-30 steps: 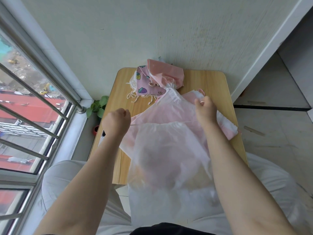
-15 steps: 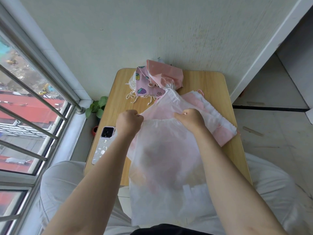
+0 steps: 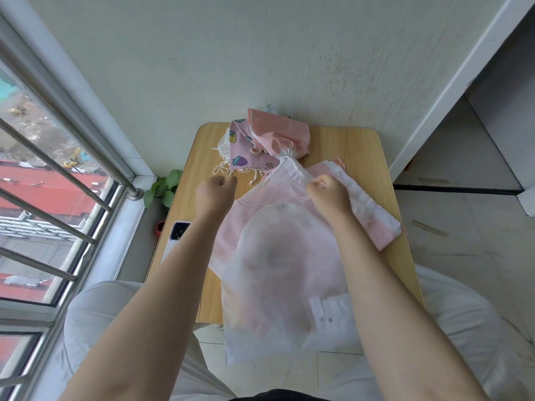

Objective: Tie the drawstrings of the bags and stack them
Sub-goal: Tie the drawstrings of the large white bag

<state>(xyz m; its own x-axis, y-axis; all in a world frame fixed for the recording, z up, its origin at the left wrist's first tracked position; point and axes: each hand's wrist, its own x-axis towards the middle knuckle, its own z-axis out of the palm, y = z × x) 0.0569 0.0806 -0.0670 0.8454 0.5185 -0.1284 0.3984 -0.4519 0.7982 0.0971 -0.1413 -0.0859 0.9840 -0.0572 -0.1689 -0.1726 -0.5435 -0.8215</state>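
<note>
Where I start at the left: green potted plant (image 3: 162,187) below the window, white phone (image 3: 176,237) on the wooden surface (image 3: 356,146). Left hand (image 3: 214,193), grip curled on a thin white drawstring (image 3: 254,199). Sheer white drawstring bag (image 3: 278,264), centre, overhanging the near edge, atop a pink bag (image 3: 385,238). Right hand (image 3: 327,192), grip pinching its gathered mouth. Tied pink bags (image 3: 269,140) heaped behind.

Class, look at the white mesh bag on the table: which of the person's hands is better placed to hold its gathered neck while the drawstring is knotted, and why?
Probably the right hand: its grip already sits on the gathered neck of the white mesh bag. The left hand is fisted off to the side, seemingly pulling the thin drawstring, so it suits the tying.
</note>
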